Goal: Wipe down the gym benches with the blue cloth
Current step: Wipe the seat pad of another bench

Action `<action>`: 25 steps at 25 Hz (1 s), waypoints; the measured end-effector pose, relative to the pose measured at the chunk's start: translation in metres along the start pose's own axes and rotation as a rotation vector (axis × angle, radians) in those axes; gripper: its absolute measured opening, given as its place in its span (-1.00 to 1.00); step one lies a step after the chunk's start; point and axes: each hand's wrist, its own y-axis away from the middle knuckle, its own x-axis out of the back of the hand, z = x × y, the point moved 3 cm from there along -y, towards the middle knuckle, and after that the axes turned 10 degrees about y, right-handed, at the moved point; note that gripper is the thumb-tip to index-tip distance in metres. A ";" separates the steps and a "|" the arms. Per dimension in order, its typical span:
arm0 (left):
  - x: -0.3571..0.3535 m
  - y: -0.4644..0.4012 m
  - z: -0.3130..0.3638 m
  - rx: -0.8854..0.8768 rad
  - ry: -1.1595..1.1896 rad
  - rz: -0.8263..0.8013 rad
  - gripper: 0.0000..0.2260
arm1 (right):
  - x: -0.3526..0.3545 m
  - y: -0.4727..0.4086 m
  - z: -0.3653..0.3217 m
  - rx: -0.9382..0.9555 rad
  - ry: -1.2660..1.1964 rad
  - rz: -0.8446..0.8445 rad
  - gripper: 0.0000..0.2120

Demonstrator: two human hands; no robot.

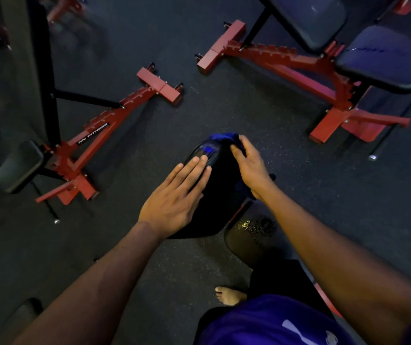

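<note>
A black padded bench back (pixel 220 192) rises toward me in the middle of the head view. My left hand (pixel 174 197) lies flat on its left side with straight fingers. My right hand (pixel 249 165) grips the blue cloth (pixel 220 138) at the top end of the pad, fingers curled over the fabric. Part of the cloth hangs dark down the right side under my palm. The bench's seat pad (pixel 246 242) shows below, worn and flaking.
Two more red-framed benches stand on the dark rubber floor: one at left (pixel 95 135) with an upright black back, one at upper right (pixel 299 63) with dark pads. My bare foot (pixel 229 295) is near the bench base. Open floor lies between the benches.
</note>
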 end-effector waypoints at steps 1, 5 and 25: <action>0.001 -0.001 0.001 0.010 0.005 -0.005 -0.45 | 0.003 0.006 0.001 0.052 0.023 0.017 -0.79; 0.015 -0.032 0.009 -0.065 -0.083 -0.043 -0.40 | 0.019 0.007 0.025 0.093 0.215 -0.050 -0.77; -0.008 -0.123 0.018 -0.446 0.002 -0.445 -0.58 | 0.011 -0.075 0.222 -0.593 0.237 -0.139 -0.66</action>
